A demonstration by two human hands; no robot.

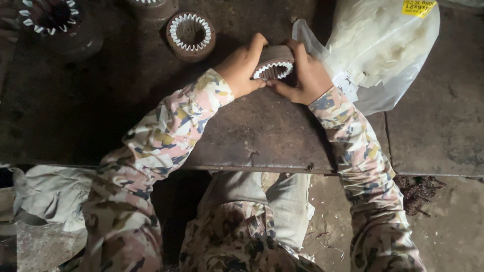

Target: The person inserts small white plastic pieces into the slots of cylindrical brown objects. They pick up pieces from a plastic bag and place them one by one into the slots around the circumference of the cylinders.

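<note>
Both my hands grip one round brown metal core [275, 59] with white slot liners around its inner teeth, tilted on its side above the dark metal workbench [262, 136]. My left hand [241, 68] wraps its left side with fingers over the top. On the core's right side sits my right hand [307, 75], thumb underneath near the white teeth. Patterned sleeves cover both forearms.
A similar core with white liners [190, 34] lies flat behind my left hand; another [49, 17] stands at the far left, and part of a third [151, 7] at the top edge. A clear plastic bag of white strips [383, 50] lies at right. Grey cloth [50, 194] hangs below the bench edge.
</note>
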